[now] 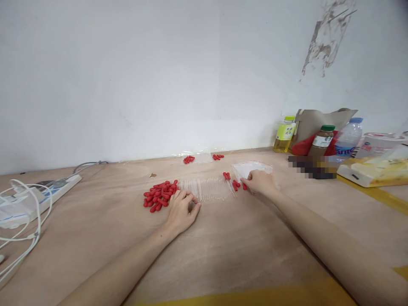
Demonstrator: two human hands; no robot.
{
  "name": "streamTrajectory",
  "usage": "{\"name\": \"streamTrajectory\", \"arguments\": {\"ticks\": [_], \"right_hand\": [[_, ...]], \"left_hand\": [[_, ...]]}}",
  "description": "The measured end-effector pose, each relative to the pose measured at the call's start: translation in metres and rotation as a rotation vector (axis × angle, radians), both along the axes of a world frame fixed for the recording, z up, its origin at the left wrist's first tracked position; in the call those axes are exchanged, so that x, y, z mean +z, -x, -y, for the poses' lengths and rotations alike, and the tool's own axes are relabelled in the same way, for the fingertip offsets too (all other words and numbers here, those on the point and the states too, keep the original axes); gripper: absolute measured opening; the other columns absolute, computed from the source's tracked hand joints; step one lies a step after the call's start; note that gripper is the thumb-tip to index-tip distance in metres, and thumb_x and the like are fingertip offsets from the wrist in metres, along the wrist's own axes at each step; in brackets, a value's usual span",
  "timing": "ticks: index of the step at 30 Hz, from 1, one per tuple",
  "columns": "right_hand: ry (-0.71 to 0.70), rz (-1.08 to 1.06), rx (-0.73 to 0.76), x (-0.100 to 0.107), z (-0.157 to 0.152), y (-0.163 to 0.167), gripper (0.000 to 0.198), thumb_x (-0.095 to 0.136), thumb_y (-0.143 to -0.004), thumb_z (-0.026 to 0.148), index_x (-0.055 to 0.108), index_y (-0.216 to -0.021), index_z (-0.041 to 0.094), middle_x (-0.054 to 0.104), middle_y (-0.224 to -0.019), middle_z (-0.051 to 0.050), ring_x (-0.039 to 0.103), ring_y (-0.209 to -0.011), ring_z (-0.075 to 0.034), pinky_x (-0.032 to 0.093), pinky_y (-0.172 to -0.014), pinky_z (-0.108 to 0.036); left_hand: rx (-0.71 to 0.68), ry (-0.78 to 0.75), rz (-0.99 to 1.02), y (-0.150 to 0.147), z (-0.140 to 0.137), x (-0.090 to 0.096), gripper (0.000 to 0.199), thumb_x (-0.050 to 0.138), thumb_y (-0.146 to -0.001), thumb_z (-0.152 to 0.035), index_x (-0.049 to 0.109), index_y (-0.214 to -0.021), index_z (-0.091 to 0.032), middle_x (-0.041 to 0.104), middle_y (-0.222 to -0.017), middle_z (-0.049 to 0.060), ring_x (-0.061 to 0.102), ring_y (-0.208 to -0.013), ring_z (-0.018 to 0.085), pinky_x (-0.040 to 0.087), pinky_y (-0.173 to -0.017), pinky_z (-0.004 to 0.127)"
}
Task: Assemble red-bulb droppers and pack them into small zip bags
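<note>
My left hand [183,210] rests palm down between a pile of red rubber dropper bulbs [159,194] and a row of thin clear tubes [207,189]. Its fingers bend loosely, with the thumb apart and nothing seen in them. My right hand [260,182] has its fingertips pinched on a red rubber bulb [245,186], over the near edge of a clear plastic bag [240,170]. A few more red bulbs [236,185] lie between that hand and the tubes, close to the row's right end. What is under my right palm is hidden.
Against the wall lies another clear bag [202,158], with red bulbs [189,159] at its sides. A power strip [68,182] and white cables [38,212] occupy the left. Bottles [284,135], a grey bag [314,117] and a tissue pack [369,172] stand at right.
</note>
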State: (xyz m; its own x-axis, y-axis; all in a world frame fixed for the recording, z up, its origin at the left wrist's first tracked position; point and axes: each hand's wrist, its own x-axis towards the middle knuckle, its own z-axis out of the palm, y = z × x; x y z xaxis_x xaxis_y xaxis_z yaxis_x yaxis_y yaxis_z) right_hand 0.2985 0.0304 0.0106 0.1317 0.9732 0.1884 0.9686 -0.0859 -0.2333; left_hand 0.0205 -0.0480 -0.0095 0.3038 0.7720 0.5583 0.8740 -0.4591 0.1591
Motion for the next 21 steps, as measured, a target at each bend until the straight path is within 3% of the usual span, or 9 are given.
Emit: {"name": "streamTrajectory", "arguments": {"ticks": [4, 11, 16, 21], "right_hand": [[0.032, 0.020, -0.009, -0.003, 0.004, 0.008, 0.036, 0.045, -0.071, 0.046, 0.064, -0.070, 0.016, 0.064, -0.073, -0.011, 0.058, -0.077, -0.026, 0.031, -0.075, -0.041], [0.010, -0.049, -0.031, 0.005, 0.007, 0.008, 0.029, 0.044, -0.071, 0.036, 0.064, -0.063, 0.017, 0.064, -0.068, -0.009, 0.058, -0.073, -0.024, 0.031, -0.072, -0.037], [-0.141, -0.139, 0.064, 0.010, 0.019, 0.018, 0.033, 0.040, -0.076, 0.041, 0.060, -0.062, 0.019, 0.064, -0.066, -0.006, 0.057, -0.070, -0.021, 0.030, -0.072, -0.035], [-0.378, -0.149, 0.213, -0.004, 0.031, 0.043, 0.030, 0.031, -0.085, 0.033, 0.054, -0.074, 0.017, 0.063, -0.069, -0.005, 0.057, -0.068, -0.019, 0.029, -0.076, -0.036]], "left_hand": [[0.128, -0.009, -0.087, -0.003, -0.012, 0.012, 0.017, 0.053, -0.075, -0.031, 0.057, -0.066, -0.019, 0.055, -0.083, 0.003, 0.047, -0.085, 0.022, 0.033, -0.076, 0.036], [0.370, 0.119, -0.176, -0.031, -0.054, 0.026, 0.029, 0.051, -0.072, -0.045, 0.063, -0.074, -0.019, 0.056, -0.091, 0.010, 0.045, -0.094, 0.028, 0.031, -0.079, 0.039], [0.459, 0.177, -0.221, -0.044, -0.068, 0.024, 0.037, 0.053, -0.068, -0.044, 0.067, -0.073, -0.011, 0.057, -0.089, 0.019, 0.045, -0.093, 0.034, 0.028, -0.080, 0.043], [0.489, 0.223, -0.234, -0.050, -0.070, 0.024, 0.029, 0.053, -0.071, -0.032, 0.068, -0.077, -0.008, 0.057, -0.090, 0.022, 0.046, -0.093, 0.035, 0.027, -0.079, 0.043]]}}
